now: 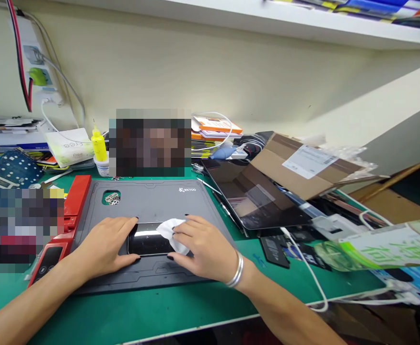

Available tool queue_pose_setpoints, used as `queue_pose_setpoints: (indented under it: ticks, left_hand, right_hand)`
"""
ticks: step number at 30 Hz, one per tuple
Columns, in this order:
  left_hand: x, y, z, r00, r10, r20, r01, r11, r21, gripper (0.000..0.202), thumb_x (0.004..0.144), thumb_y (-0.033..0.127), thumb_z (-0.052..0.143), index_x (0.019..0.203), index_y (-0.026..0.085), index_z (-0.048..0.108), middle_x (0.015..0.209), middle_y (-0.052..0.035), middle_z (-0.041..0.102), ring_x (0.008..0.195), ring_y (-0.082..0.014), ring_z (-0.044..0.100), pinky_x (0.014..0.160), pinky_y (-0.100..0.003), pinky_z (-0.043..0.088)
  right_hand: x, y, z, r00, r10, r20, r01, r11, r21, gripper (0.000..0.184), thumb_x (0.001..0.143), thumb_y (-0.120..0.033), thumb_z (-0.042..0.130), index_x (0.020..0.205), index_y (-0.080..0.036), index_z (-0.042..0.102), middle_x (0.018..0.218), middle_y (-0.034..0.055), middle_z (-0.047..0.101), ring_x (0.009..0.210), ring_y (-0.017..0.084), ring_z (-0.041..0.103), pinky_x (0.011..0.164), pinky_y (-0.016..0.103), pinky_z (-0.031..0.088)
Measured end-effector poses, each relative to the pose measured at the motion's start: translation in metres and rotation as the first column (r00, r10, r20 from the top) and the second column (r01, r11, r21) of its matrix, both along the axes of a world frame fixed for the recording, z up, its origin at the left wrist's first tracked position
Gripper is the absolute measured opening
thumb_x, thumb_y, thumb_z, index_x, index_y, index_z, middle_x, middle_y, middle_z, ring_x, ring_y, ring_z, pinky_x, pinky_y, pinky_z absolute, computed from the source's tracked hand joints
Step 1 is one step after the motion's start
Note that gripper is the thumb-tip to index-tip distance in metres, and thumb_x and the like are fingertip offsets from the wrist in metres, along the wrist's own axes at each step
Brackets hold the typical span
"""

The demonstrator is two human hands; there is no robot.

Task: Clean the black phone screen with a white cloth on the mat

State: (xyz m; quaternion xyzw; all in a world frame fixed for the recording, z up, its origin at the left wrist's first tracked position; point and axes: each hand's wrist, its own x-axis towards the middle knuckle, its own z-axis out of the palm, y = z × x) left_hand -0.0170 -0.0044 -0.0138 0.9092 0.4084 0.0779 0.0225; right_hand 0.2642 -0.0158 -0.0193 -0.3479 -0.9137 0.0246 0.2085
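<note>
A smartphone (147,242) with a black, shiny screen lies sideways on a grey work mat (145,199). My left hand (104,247) grips its left end, thumb on the near edge and fingers on the far edge. A crumpled white wipe (174,235) rests on the right part of the screen. My right hand (204,244), with a silver bangle on the wrist, holds this wipe between fingers and thumb, pressed against the glass. The phone's right end is hidden under the wipe and my fingers.
Left of the mat sits a red device (52,254). A yellow dropper bottle (99,143) stands behind. To the right lie a dark laptop-like panel (253,191), a cardboard box (296,163), a white cable (307,273) and a plastic bottle (386,247) on its side.
</note>
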Motion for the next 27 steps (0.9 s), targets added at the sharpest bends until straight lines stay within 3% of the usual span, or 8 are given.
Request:
queue_pose_setpoints:
  ticks: [4,6,9,13,22,27]
  left_hand:
    - [0.0000,-0.0002,-0.0002,1.000,0.000,0.006,0.000,1.000,0.014,0.065,0.082,0.045,0.068,0.136,0.015,0.047,0.130,-0.0191,0.065,0.115,-0.0338,0.065,0.095,-0.046,0.053]
    - [0.0003,-0.0002,-0.0001,1.000,-0.002,0.008,0.002,1.000,0.023,0.068,0.082,0.045,0.068,0.138,0.014,0.045,0.129,-0.0194,0.066,0.113,-0.0336,0.066,0.093,-0.046,0.054]
    - [0.0014,-0.0002,0.0008,1.000,-0.001,-0.013,0.001,1.000,0.030,0.070,0.082,0.044,0.069,0.138,0.010,0.044,0.129,-0.0214,0.065,0.113,-0.0344,0.066,0.093,-0.046,0.054]
    - [0.0025,-0.0002,0.0021,1.000,0.010,-0.030,-0.009,1.000,0.017,0.071,0.081,0.045,0.070,0.138,0.010,0.044,0.129,-0.0213,0.065,0.114,-0.0341,0.065,0.094,-0.045,0.053]
    - [0.0006,-0.0001,0.0008,1.000,0.011,-0.025,-0.012,1.000,-0.016,0.070,0.085,0.047,0.065,0.141,0.013,0.040,0.132,-0.0203,0.063,0.116,-0.0342,0.064,0.095,-0.047,0.052]
    - [0.0009,0.0000,0.0012,0.999,0.022,-0.041,-0.024,0.999,-0.026,0.071,0.084,0.047,0.066,0.141,0.013,0.040,0.132,-0.0199,0.063,0.117,-0.0340,0.064,0.096,-0.046,0.052]
  right_hand:
    - [-0.0048,-0.0022,0.0005,0.991,0.124,0.043,-0.122,0.991,-0.050,0.035,0.084,-0.043,0.072,0.107,-0.016,0.069,0.120,0.0112,0.069,0.109,0.026,0.063,0.105,0.045,0.043]
    - [-0.0063,-0.0024,0.0007,0.992,0.101,0.069,-0.097,0.994,-0.050,0.039,0.086,-0.043,0.069,0.115,-0.016,0.066,0.127,0.0119,0.066,0.117,0.027,0.059,0.110,0.050,0.037]
    - [-0.0043,-0.0019,0.0028,0.993,-0.036,0.112,0.038,0.999,-0.019,0.030,0.090,-0.041,0.066,0.105,-0.016,0.070,0.110,0.0111,0.071,0.102,0.027,0.063,0.104,0.049,0.041]
    - [-0.0010,-0.0018,0.0062,0.986,-0.086,0.141,0.088,0.996,-0.015,0.028,0.090,-0.042,0.066,0.089,-0.015,0.071,0.086,0.0090,0.069,0.079,0.023,0.061,0.077,0.038,0.048]
    - [-0.0001,0.0034,0.0046,0.977,-0.141,0.157,0.145,0.989,-0.016,0.027,0.088,-0.039,0.069,0.101,-0.015,0.069,0.101,0.0105,0.068,0.087,0.024,0.059,0.078,0.039,0.045]
    - [0.0016,0.0028,0.0048,0.974,-0.141,0.176,0.147,0.989,-0.018,0.026,0.087,-0.038,0.070,0.099,-0.015,0.068,0.099,0.0099,0.066,0.086,0.024,0.057,0.074,0.037,0.044]
